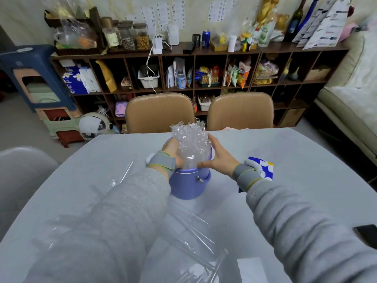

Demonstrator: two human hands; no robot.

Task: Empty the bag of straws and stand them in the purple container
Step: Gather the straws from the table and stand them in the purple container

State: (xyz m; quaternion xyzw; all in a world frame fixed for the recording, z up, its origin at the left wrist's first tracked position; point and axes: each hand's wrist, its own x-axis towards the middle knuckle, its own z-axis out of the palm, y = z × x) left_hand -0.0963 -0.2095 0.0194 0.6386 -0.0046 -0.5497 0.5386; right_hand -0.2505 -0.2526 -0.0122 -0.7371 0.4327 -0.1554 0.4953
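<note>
Loose wrap: a crumpled clear plastic bag (195, 237) lies flat on the table (295, 160), well short of both hands, nearest the camera; it looks emptied, though clear plastic makes that hard to judge.
Purple container (188, 185): stands upright on the table directly below the fingers, its rim just under them.
Left hand (173, 154): fingers curled round the left side of the bundle, pressing in.
Right hand (219, 158): fingers spread and cupped against the right side, thumb at the front; both hands grasp the same bundle.
Straws (190, 139): a tight sheaf of clear, crinkly-wrapped straws, upright between the palms, lower ends already inside the container, tops rising past the fingertips.
Doing it well: squeeze evenly, lower straight down, then ease both grips together so none splay or tip the container.
Beyond the fingertips: two tan chairs (160, 112).
</note>
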